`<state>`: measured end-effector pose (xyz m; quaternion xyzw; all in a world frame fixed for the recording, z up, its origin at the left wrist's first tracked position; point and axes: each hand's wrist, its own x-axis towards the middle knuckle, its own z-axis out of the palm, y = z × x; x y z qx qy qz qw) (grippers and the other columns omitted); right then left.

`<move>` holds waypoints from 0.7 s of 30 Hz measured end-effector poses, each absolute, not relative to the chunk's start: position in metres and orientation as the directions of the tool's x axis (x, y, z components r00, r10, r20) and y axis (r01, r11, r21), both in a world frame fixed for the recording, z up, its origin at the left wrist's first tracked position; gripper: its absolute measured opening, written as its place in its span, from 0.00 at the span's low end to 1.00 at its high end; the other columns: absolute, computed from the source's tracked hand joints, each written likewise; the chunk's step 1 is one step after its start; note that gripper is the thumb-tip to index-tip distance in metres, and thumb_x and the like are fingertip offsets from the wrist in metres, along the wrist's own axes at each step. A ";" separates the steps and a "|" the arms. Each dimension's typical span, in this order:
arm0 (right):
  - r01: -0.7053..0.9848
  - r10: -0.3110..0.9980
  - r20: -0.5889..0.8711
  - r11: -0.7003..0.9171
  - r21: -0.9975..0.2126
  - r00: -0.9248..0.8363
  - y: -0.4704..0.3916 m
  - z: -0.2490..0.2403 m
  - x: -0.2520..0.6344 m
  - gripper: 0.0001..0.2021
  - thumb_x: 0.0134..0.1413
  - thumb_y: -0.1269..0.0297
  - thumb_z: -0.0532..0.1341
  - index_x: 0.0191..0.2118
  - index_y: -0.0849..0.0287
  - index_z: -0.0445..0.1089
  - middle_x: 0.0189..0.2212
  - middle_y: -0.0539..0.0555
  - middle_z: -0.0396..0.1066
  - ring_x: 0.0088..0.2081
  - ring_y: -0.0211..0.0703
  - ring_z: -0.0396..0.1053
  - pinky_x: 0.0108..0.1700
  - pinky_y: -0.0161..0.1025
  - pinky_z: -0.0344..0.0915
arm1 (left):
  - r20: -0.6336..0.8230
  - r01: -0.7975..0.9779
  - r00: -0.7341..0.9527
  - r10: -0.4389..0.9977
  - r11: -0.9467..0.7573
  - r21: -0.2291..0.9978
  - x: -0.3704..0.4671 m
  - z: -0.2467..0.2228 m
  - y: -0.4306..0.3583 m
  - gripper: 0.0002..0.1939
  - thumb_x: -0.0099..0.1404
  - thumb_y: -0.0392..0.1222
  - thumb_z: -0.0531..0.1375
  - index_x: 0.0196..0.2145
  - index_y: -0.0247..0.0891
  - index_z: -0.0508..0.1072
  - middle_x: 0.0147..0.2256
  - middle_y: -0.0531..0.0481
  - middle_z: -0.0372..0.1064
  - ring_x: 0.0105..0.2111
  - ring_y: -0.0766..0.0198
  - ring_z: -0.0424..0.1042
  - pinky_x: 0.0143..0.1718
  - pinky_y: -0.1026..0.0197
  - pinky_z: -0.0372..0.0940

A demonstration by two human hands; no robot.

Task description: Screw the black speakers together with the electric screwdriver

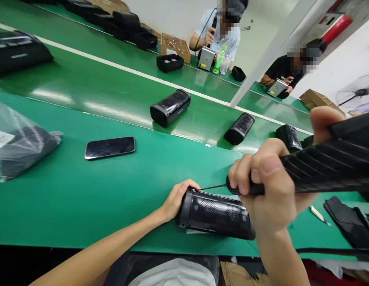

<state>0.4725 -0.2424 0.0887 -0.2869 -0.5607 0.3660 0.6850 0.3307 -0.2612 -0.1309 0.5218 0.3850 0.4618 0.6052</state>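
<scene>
A black speaker housing (217,216) with two perforated grille areas lies on its side on the green bench in front of me. My left hand (174,200) is wrapped round its left end and steadies it. In my right hand (270,178) is a black ribbed electric screwdriver (330,163), gripped near its nose. Its long thin bit points left and reaches the speaker's upper left corner, close to my left fingertips. Whether the tip sits in a screw is too small to tell. White paper or film (198,231) shows under the speaker.
A phone (109,148) and a plastic bag of dark parts (23,143) lie to the left. More speakers (170,107) stand along the line beyond. At right are a small knife-like tool (319,215) and black cloth (345,218). Two people work across the bench.
</scene>
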 end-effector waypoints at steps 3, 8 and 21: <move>-0.251 0.851 0.516 0.522 -0.815 0.095 -0.233 0.079 0.455 0.15 0.68 0.67 0.73 0.30 0.53 0.71 0.24 0.43 0.64 0.17 0.33 0.62 0.17 0.36 0.64 | 0.027 -0.177 0.286 0.958 0.025 0.984 0.331 -0.129 -0.262 0.42 0.80 0.78 0.45 0.41 0.39 0.83 0.42 0.43 0.83 0.45 0.49 0.80 0.54 0.51 0.70; -0.260 0.821 0.570 0.559 -0.788 0.036 -0.229 0.073 0.454 0.17 0.70 0.74 0.69 0.55 0.41 0.78 0.27 0.39 0.67 0.17 0.32 0.63 0.20 0.35 0.68 | 0.039 -0.198 0.297 0.954 0.022 0.980 0.333 -0.125 -0.262 0.41 0.81 0.76 0.46 0.41 0.38 0.82 0.41 0.44 0.82 0.43 0.51 0.78 0.55 0.52 0.69; -0.177 0.855 0.518 0.509 -0.842 -0.005 -0.231 0.056 0.454 0.10 0.73 0.70 0.69 0.47 0.45 0.73 0.26 0.38 0.66 0.18 0.34 0.61 0.22 0.37 0.68 | 0.026 -0.154 0.310 0.950 0.023 0.988 0.332 -0.124 -0.262 0.39 0.81 0.74 0.46 0.40 0.40 0.81 0.43 0.43 0.82 0.46 0.49 0.78 0.57 0.50 0.69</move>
